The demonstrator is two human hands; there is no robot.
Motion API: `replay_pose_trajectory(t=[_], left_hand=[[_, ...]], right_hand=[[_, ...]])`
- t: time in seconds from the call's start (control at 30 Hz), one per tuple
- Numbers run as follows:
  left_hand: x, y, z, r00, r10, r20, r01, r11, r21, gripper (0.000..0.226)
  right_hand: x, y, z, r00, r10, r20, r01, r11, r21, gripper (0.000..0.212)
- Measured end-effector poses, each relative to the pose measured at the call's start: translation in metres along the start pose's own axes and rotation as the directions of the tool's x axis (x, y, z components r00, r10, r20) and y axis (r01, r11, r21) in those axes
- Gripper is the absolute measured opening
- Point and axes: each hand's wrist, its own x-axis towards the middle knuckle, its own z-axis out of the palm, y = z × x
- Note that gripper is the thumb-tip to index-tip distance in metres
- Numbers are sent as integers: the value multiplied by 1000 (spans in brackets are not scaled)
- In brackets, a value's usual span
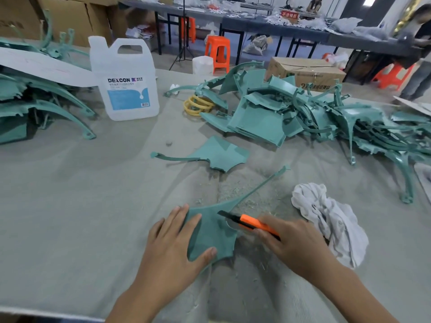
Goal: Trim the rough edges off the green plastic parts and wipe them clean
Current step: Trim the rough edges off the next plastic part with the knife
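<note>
Left hand: the left hand (172,241) lay flat on the near-left side of the flat green plastic part (210,229). Its fingers were fairly straight and its thumb was on top, pressing the part onto the table.
Right hand: the right hand (291,241) was clenched round the orange utility knife (254,226), just right of the part.
Blade: the knife's dark blade touched the part's right edge.
Part being trimmed: it lay at the near centre of the table, its long thin arm running far and right.
Table: a grey cloth-covered table (70,206) carried everything, with fine green shavings (251,201) scattered beside the part.
Rag: a crumpled white cloth rag (326,217) sat just right of the right hand.
Second part: another flat green plastic piece (219,152) with a thin curved arm lay farther off, at centre.
Right heap: a loose heap of green plastic parts (303,117) filled the far right.
Rings: yellow plastic rings (197,104) lay at the heap's left end.
Jug: a clear plastic jug (126,82) labelled DEXCON stood upright, far and left of centre.
Left stack: a stack of curved green plastic parts (35,101) lay far left, with a white sheet (42,66) over it.
Beyond: a brown cardboard box (307,73), orange plastic stools (218,52) and long dark tables (291,31).
</note>
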Motion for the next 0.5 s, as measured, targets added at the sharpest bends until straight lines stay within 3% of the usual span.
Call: replay_pose_trajectory(t=[0.07, 0.37, 0.5], left_hand=[[0, 1, 0, 1000, -4, 1, 4, 1000, -1, 95], [0, 0, 0, 1000, 7, 4, -8, 1000, 28, 94], [0, 0, 1, 1000, 9, 7, -9, 1000, -9, 94]], right_hand=[[-2, -1, 0, 998, -2, 55, 0, 999, 33, 27], [-5, 1, -6, 999, 27, 41, -25, 999, -26, 28], [-5, 2, -6, 998, 26, 62, -27, 1000, 13, 18]])
